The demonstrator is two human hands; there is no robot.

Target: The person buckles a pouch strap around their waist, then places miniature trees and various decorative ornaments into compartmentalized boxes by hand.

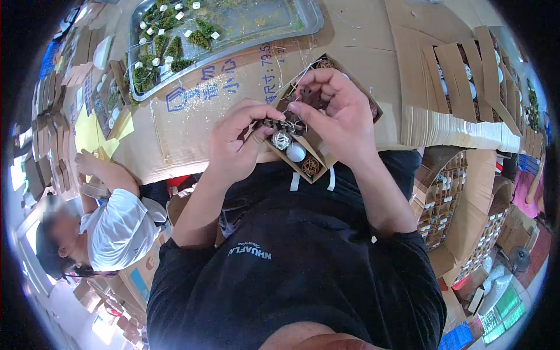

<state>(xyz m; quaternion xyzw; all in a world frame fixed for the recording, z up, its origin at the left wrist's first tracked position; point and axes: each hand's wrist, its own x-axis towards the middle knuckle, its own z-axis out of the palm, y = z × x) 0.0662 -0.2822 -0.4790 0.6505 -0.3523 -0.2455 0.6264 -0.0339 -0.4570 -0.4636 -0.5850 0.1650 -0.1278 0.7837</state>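
Observation:
My left hand (234, 140) and my right hand (345, 119) are close together, thumbs and fingers pinched on a small dark brown piece (273, 123) with thin wire on it. Fingers cover much of the piece, so its exact kind does not show. Below them is a narrow cardboard box (315, 176), tilted at the table's front edge. Inside its near end lie a silvery woven ball (282, 139), a white ball (296, 152) and a brown wicker ball (310, 166). More brown balls show at the box's far end, partly behind my right hand.
Beyond my hands a clear plastic tray (315, 24) holds green moss pieces (175, 46) with white cubes. Filled cardboard boxes (455, 81) stand at the right, with a divided carton (446, 198) below. A co-worker in a white shirt (123, 227) sits at the left.

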